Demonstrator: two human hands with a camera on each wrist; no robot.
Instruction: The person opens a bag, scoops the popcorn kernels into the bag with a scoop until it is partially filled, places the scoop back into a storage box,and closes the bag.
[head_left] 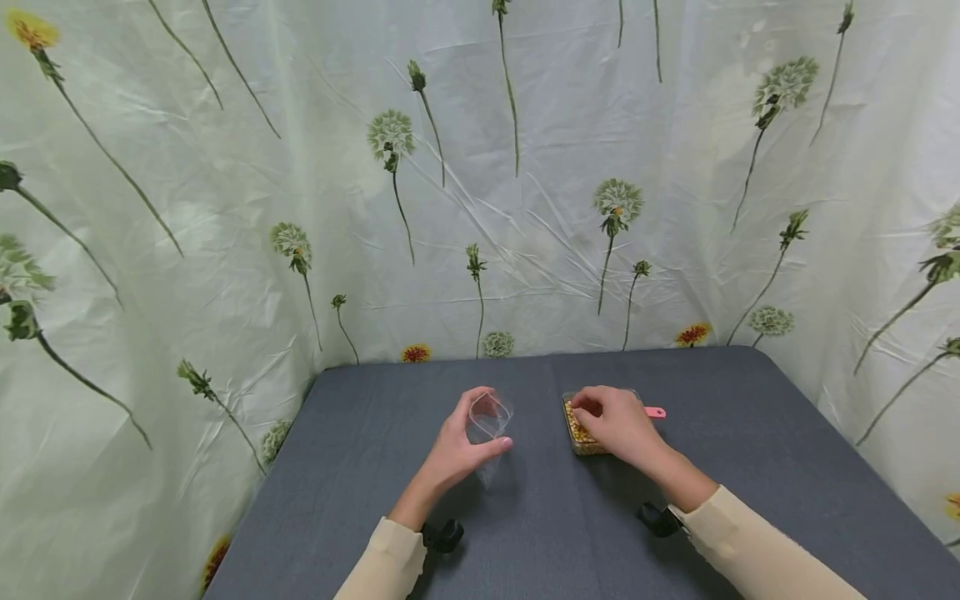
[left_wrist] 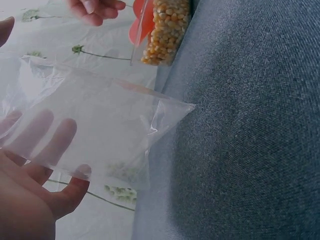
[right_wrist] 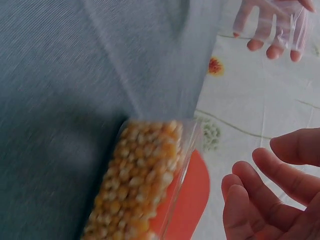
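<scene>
A clear plastic bag (left_wrist: 110, 120) hangs upright from my left hand (head_left: 455, 450), its mouth spread wide at the top. Thumb and fingers curve round the bag from opposite sides; the fingers show through the film in the left wrist view. My right hand (head_left: 618, 425) is over a clear box (head_left: 588, 450) of yellow corn kernels (right_wrist: 135, 175), to the right of the bag. Its fingers bend loosely, with nothing visible between them in the right wrist view. A red scoop (right_wrist: 192, 195) stands in the box, its pink handle (head_left: 656, 412) sticking out past the right side.
A dark grey cloth covers the table (head_left: 360, 467). Behind it hangs a pale curtain (head_left: 525, 250) printed with dandelions, falling close to the table's back edge. Each wrist carries a black strap (head_left: 444, 536).
</scene>
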